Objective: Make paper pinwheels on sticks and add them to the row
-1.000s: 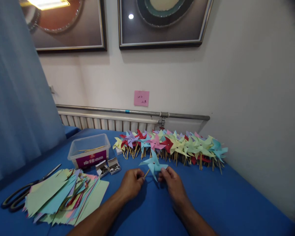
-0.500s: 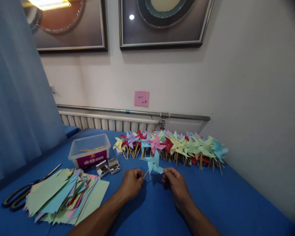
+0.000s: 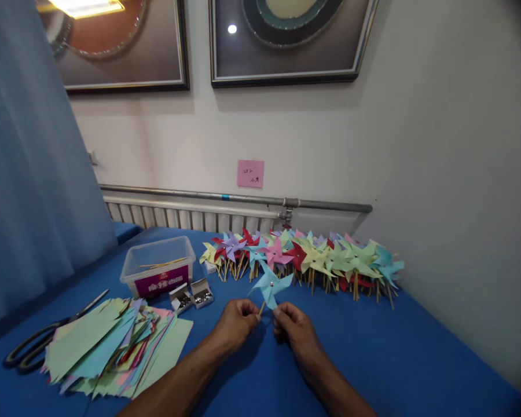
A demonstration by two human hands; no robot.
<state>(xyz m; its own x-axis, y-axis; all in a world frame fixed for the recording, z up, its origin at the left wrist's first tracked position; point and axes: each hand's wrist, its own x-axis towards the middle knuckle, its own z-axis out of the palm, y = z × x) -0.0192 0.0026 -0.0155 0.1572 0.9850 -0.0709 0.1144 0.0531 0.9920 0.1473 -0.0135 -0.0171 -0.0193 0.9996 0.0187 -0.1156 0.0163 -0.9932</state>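
A light blue paper pinwheel (image 3: pixel 270 283) on a thin wooden stick stands just above the blue table (image 3: pixel 399 359). My left hand (image 3: pixel 235 324) pinches the stick from the left. My right hand (image 3: pixel 292 325) meets it from the right, fingertips on the stick just under the pinwheel's lowest blade. Behind them a long row of finished pinwheels (image 3: pixel 312 258) in red, pink, purple, yellow, green and blue lies along the wall.
A stack of coloured paper squares (image 3: pixel 113 344) lies at the left, with scissors (image 3: pixel 35 344) beyond it. A clear plastic box (image 3: pixel 158 269) with sticks and two small open boxes of pins (image 3: pixel 191 295) sit behind the paper. A radiator runs along the wall.
The blue pinwheel has risen slightly and turned. My right hand moved left from the blade's edge to the stick beside my left hand.
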